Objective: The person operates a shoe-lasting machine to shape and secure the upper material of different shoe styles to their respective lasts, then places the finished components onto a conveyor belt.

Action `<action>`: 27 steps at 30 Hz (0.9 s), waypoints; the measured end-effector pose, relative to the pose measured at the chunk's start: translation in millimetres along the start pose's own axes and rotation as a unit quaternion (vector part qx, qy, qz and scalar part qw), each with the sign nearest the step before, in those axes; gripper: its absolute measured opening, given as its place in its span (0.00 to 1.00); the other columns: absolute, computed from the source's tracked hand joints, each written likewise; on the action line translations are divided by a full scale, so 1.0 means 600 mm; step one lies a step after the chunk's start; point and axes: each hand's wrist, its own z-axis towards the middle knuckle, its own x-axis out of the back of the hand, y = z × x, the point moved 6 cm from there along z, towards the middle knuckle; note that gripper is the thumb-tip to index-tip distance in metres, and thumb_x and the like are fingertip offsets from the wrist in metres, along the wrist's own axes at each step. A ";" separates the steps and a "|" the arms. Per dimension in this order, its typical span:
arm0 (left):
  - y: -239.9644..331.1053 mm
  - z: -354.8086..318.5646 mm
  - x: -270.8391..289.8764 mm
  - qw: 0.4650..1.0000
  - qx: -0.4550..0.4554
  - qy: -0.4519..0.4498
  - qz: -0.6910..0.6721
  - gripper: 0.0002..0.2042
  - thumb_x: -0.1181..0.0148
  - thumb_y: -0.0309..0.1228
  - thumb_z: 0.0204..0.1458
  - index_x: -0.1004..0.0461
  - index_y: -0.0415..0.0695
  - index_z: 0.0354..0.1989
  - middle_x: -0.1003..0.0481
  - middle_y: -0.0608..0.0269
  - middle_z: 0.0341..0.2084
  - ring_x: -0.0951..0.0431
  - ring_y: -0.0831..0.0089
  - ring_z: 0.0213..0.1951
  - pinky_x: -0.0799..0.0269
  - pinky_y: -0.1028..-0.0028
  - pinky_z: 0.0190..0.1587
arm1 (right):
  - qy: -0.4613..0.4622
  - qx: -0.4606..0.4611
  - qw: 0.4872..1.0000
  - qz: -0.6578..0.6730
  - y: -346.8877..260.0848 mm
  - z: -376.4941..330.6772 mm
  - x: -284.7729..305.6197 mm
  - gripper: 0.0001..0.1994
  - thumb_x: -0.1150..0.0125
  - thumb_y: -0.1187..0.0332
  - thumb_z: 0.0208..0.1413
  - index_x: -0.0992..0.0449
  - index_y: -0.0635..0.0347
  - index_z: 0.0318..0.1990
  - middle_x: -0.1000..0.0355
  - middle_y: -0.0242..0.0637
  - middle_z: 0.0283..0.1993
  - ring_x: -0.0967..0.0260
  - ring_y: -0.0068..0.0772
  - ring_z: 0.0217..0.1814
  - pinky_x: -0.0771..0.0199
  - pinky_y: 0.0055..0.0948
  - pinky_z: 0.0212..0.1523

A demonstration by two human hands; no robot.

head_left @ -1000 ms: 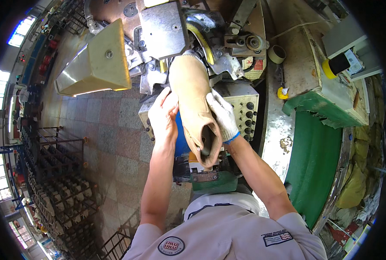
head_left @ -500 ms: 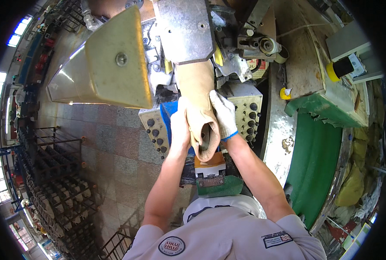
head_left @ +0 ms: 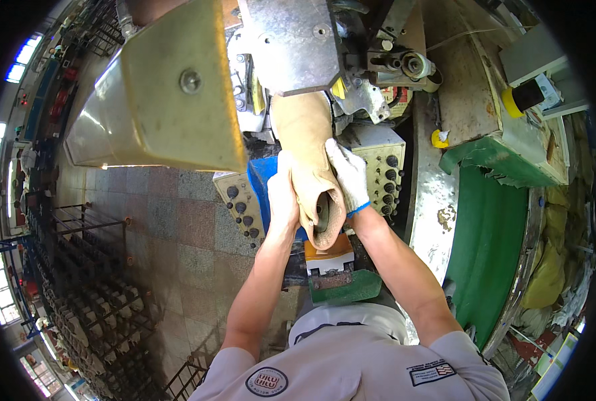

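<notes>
A tan suede boot upper sits in a metal machine, its front end under a steel plate and its open top facing me. Something dark and rounded shows inside the opening. My bare left hand is closed against the left side of the boot upper. On its opposite side, my right hand grips in a white glove with a blue cuff. The left fingertips are partly hidden behind the leather. Just below the opening is an orange-brown pad on a metal bracket.
A large beige machine cover juts out at upper left. Control boxes with black knobs flank the boot upper. To the right runs a green conveyor belt beside a worn wooden box. Racks holding many pieces stand at left on the tiled floor.
The view has shifted slightly, so the machine cover looks larger. Both hands keep their hold on the boot upper, which stays under the plate.
</notes>
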 end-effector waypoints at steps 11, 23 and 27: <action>-0.009 -0.001 -0.004 1.000 -0.005 -0.013 0.000 0.29 0.60 0.50 0.71 0.25 0.31 0.51 0.21 0.58 0.43 0.24 0.77 0.43 0.27 0.73 0.49 | 0.012 0.045 0.996 -0.079 0.041 0.018 0.031 0.19 0.37 0.58 0.65 0.20 0.69 0.48 0.23 0.32 0.43 0.31 0.20 0.43 0.26 0.24 0.45; -0.002 -0.007 0.016 0.999 -0.019 -0.030 -0.005 0.23 0.55 0.46 0.71 0.24 0.36 0.51 0.22 0.60 0.44 0.26 0.76 0.46 0.30 0.73 0.53 | -0.035 0.033 0.991 -0.125 0.004 -0.006 0.039 0.21 0.42 0.56 0.68 0.22 0.67 0.53 0.23 0.36 0.49 0.30 0.21 0.47 0.26 0.25 0.49; 0.032 -0.065 0.045 0.984 -0.140 0.044 0.099 0.23 0.51 0.39 0.68 0.29 0.27 0.58 0.22 0.50 0.50 0.24 0.68 0.51 0.31 0.70 0.57 | -0.057 0.044 0.996 -0.052 -0.044 -0.067 0.128 0.29 0.49 0.55 0.70 0.38 0.69 0.69 0.26 0.50 0.60 0.23 0.42 0.56 0.21 0.33 0.52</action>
